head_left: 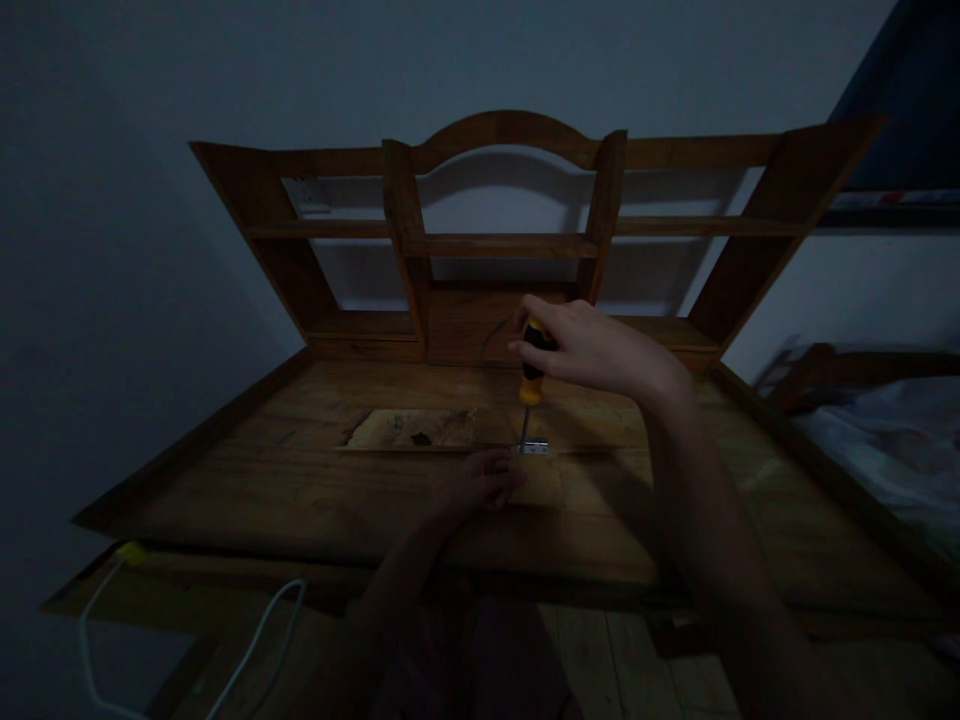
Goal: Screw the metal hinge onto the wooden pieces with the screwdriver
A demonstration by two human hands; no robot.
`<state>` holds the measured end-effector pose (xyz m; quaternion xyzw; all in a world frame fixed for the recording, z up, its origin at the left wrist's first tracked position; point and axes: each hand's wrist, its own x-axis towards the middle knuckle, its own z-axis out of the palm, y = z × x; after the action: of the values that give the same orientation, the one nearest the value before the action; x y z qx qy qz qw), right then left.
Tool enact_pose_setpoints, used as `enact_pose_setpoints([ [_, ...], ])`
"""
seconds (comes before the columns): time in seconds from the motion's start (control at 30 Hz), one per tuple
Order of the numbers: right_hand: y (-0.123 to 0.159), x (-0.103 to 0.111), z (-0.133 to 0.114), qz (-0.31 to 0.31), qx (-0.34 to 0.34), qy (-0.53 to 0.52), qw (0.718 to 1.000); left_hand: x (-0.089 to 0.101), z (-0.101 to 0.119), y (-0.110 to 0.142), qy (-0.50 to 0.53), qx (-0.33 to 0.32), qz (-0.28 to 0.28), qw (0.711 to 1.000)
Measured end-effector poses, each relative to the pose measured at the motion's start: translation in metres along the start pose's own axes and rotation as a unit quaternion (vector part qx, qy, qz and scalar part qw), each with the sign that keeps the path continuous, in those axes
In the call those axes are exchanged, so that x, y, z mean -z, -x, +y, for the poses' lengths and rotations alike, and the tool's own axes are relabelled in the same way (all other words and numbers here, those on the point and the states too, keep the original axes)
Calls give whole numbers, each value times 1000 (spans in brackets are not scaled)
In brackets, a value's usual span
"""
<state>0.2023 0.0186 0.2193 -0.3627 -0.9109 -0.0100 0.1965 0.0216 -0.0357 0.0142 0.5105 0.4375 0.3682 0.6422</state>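
My right hand is closed around the yellow and black handle of a screwdriver. The screwdriver stands nearly upright, its shaft reaching down to a small silver metal hinge. Under the hinge's near side lies a small, light wooden piece on the desk. My left hand rests low beside it, with curled fingers at the piece's left edge near the hinge. Its fingertips are dark, so whether they grip the piece is unclear. The exact contact of the screwdriver tip is too small to make out.
A rough, splintered board lies to the left on the wooden desk. Behind stands a wooden shelf unit against the wall. A white cable hangs at the front left. A plastic bag is at the right.
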Motion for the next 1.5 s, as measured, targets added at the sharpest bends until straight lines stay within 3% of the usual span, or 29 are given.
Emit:
enact_pose_setpoints([
  [0.1,1,-1,0,17,-13,15,1000,0,-1,0,0,4,4,1000],
  [0.27,0,1,0,1,33,-31,999,-2,1,1,-13,-3,14,1000],
  [0.47,3,3,-7,9,-16,14,1000,-2,3,1,-6,8,10,1000],
  [0.63,3,4,-8,-16,27,-21,999,-1,-1,-1,12,-8,-4,1000],
  [0.83,2,0,-4,5,-27,21,999,-3,2,-1,0,-3,4,1000],
  [1.03,0,2,-1,-3,15,-26,1000,-3,0,-2,8,1,8,1000],
  [1.23,0,-1,0,17,-8,23,1000,-2,1,-1,-13,8,12,1000],
  [1.5,1,2,0,-1,34,-9,999,-3,5,2,-14,-5,3,1000],
])
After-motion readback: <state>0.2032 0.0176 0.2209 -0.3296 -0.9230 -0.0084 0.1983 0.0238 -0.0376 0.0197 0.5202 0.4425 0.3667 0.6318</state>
